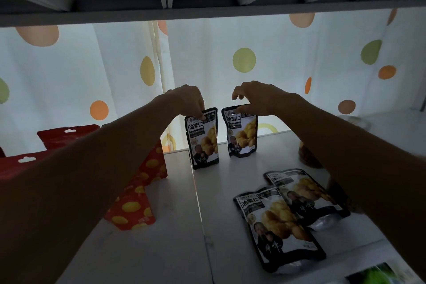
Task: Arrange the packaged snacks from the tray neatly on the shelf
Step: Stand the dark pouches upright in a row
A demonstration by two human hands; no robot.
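Head view — left hand (187, 101) pinches left pouch (204, 142), right hand (256, 98) pinches right pouch (242, 134) (both upright).

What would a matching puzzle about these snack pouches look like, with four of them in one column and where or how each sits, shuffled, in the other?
Things:
1. red spotted pouch
2. left standing black pouch
3. right standing black pouch
4. nearest black pouch

States:
A. lies flat at the front right of the shelf
B. upright, top pinched by the right hand
C. on the shelf's left part, beside the left forearm
D. upright, top pinched by the left hand

Pairs: 1-C, 2-D, 3-B, 4-A
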